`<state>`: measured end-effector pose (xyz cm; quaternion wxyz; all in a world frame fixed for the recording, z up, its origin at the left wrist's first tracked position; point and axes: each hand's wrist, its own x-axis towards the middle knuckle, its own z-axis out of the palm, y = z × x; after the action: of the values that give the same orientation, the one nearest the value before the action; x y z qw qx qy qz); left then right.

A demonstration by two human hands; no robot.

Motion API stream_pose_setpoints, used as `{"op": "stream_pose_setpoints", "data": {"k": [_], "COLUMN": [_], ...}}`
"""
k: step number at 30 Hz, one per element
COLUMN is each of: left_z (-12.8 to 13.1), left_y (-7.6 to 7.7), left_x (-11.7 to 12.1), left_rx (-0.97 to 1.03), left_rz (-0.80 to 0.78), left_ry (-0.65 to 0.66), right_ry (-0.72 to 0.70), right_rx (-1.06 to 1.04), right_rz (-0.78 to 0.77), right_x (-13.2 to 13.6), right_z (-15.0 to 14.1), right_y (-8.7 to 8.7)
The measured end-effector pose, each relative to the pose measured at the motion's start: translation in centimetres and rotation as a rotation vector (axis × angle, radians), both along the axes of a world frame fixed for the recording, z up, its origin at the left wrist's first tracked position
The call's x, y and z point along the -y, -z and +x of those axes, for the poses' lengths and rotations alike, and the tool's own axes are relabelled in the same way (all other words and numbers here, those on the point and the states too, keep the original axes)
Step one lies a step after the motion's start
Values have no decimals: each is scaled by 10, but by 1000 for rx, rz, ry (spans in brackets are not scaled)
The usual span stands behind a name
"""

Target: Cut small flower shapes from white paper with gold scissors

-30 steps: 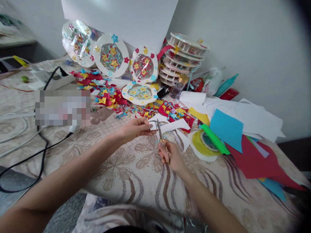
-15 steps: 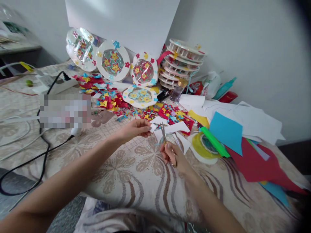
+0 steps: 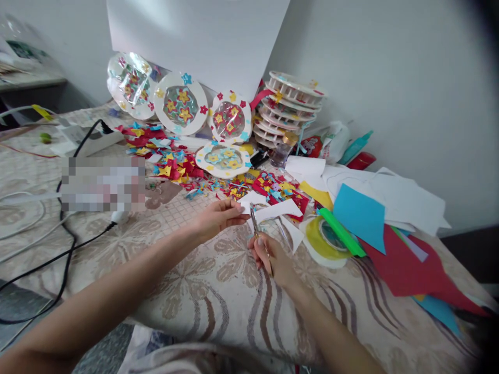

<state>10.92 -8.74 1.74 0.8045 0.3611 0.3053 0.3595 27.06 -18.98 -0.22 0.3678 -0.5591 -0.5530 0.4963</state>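
My left hand (image 3: 223, 217) pinches a small piece of white paper (image 3: 245, 206) between thumb and fingers. In my right hand (image 3: 268, 254) is a pair of scissors (image 3: 254, 223), its handles around my fingers. The blades point up and away from me, with their tips close beside the white piece; whether they touch it I cannot tell. Just beyond lie white paper offcuts (image 3: 280, 209) on the patterned tablecloth (image 3: 230, 291). Behind them spreads a heap of red, yellow and blue scraps (image 3: 183, 166).
Decorated white discs (image 3: 181, 104) lean against a white board (image 3: 195, 41). A stack of white rings (image 3: 292, 93) stands behind a small jar (image 3: 280, 150). Right are yellow tape (image 3: 317, 236), a green stick (image 3: 343, 232), blue paper (image 3: 360, 215) and red paper (image 3: 409, 267). Black cable (image 3: 66, 259) runs at left.
The scissors have swung left, and their tips are now nearer the white piece in my left hand. The whole view has shifted slightly.
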Motion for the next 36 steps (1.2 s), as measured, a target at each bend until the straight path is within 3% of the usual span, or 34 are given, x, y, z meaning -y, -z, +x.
{"op": "stream_pose_setpoints", "data": {"k": [15,36], "left_z": [12,11], "left_y": [3,4], "left_x": [17,14], "left_rx": [23,14], "left_rz": [5,19], "left_ry": [-118,-128], "right_ry": [39,121], "right_rx": [25,131], "right_rz": [32,4], "right_x": [-1,0], "right_z": [-6,-12], "right_y": [2,7]}}
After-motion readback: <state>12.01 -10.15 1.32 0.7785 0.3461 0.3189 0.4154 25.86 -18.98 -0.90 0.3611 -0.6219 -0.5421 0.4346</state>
